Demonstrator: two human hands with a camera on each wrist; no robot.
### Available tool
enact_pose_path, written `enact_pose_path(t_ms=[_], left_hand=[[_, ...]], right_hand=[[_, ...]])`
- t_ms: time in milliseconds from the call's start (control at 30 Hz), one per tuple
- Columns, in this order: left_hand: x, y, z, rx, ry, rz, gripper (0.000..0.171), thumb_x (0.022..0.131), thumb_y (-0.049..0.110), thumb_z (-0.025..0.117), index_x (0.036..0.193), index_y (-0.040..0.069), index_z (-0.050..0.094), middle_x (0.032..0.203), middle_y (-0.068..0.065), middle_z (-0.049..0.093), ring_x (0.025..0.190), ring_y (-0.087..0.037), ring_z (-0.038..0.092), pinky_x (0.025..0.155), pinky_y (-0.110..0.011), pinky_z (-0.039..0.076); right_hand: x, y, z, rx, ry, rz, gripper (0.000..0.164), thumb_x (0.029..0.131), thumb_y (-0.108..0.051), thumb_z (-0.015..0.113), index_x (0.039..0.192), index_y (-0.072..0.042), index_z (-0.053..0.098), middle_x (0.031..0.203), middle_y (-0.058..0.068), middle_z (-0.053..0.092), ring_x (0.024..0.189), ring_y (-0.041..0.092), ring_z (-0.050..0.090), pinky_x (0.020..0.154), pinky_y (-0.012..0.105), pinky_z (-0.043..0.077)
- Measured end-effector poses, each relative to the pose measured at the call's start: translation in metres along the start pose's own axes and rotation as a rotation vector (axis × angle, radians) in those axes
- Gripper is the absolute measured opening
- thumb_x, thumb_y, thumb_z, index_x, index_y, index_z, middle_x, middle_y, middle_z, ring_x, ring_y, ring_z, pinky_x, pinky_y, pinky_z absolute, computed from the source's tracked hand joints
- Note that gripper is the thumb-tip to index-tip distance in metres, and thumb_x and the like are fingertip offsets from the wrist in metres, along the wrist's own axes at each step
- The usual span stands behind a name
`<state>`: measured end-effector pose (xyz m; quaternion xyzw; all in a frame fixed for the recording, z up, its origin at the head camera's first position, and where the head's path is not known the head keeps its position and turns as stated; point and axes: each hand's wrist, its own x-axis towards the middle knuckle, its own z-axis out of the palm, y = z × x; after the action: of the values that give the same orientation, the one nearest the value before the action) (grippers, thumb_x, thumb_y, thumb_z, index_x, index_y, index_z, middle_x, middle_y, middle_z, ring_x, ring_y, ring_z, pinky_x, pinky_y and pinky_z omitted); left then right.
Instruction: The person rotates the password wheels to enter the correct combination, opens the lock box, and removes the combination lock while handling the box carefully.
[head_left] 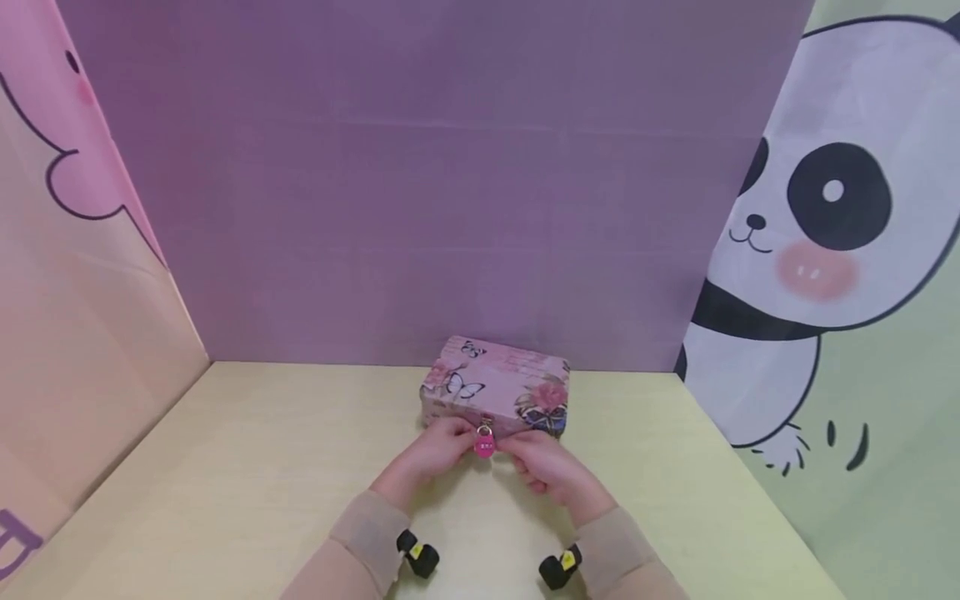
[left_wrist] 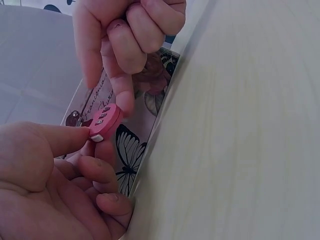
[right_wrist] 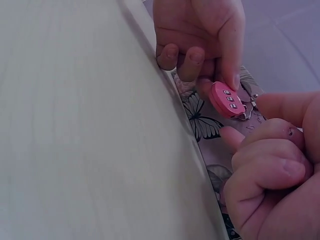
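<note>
A pink combination padlock (head_left: pixel 486 444) with number dials hangs from the front clasp of a closed pink box (head_left: pixel 498 375) printed with butterflies and roses. My left hand (head_left: pixel 444 450) pinches the padlock (left_wrist: pixel 106 121) by its side between thumb and index finger. On the other side, my right hand (head_left: pixel 549 463) has its index finger at the padlock's edge, with the thumb held apart near the clasp. Its other fingers are curled in and hold nothing. The row of dials on the padlock (right_wrist: pixel 227 100) shows between the hands; the digits are too small to read.
The box stands at the back of a pale wooden table (head_left: pixel 262 467), near a purple backdrop (head_left: pixel 420 183). Side panels carry cartoon animals, with a panda (head_left: pixel 832 208) on the right. Each wrist wears a small black camera.
</note>
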<state>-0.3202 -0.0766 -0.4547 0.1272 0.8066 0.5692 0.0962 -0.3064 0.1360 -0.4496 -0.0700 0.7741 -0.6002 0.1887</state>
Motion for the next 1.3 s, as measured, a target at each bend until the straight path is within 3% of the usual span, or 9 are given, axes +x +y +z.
enact_pose_path(t_ms=[100, 233, 333, 700, 1300], left_hand=[[0.001, -0.001, 0.001, 0.000, 0.000, 0.004, 0.015, 0.102, 0.009, 0.057, 0.097, -0.001, 0.067, 0.083, -0.011, 0.060, 0.067, -0.013, 0.046, 0.059, -0.025, 0.040], [0.002, -0.001, 0.001, 0.009, 0.001, 0.009, 0.015, 0.102, 0.009, 0.056, 0.096, -0.001, 0.067, 0.082, -0.011, 0.059, 0.066, -0.013, 0.046, 0.059, -0.026, 0.040], [0.003, -0.002, 0.001, 0.008, -0.001, 0.005, 0.016, 0.102, 0.010, 0.057, 0.097, -0.001, 0.067, 0.083, -0.011, 0.059, 0.067, -0.013, 0.046, 0.059, -0.026, 0.040], [0.003, -0.001, 0.000, 0.011, -0.010, 0.019, 0.019, 0.102, 0.012, 0.057, 0.096, -0.001, 0.069, 0.075, -0.007, 0.055, 0.062, -0.012, 0.043, 0.058, -0.026, 0.038], [0.004, -0.001, 0.000, -0.001, -0.029, 0.026, 0.012, 0.100, 0.010, 0.063, 0.095, 0.000, 0.068, 0.073, -0.007, 0.055, 0.058, -0.012, 0.045, 0.051, -0.025, 0.036]], right_hand=[[0.001, 0.000, 0.002, 0.001, -0.004, -0.011, 0.029, 0.100, -0.029, 0.062, 0.091, -0.002, 0.060, 0.058, -0.007, 0.035, 0.046, 0.008, 0.026, 0.042, 0.022, 0.023], [0.001, 0.002, 0.005, 0.005, 0.006, -0.028, 0.030, 0.101, -0.025, 0.061, 0.115, 0.001, 0.068, 0.058, -0.007, 0.034, 0.045, 0.007, 0.026, 0.041, 0.022, 0.023], [0.003, 0.002, 0.008, 0.014, 0.019, -0.042, 0.032, 0.100, -0.023, 0.062, 0.121, 0.000, 0.068, 0.058, -0.008, 0.035, 0.045, 0.006, 0.026, 0.041, 0.021, 0.023], [0.009, 0.004, 0.018, 0.037, 0.016, -0.054, 0.022, 0.098, -0.019, 0.065, 0.108, 0.001, 0.067, 0.059, -0.008, 0.039, 0.045, 0.006, 0.028, 0.040, 0.021, 0.024], [0.009, 0.002, 0.022, 0.020, 0.030, -0.052, 0.020, 0.100, -0.016, 0.059, 0.107, 0.001, 0.067, 0.057, -0.008, 0.037, 0.044, 0.006, 0.028, 0.040, 0.021, 0.022]])
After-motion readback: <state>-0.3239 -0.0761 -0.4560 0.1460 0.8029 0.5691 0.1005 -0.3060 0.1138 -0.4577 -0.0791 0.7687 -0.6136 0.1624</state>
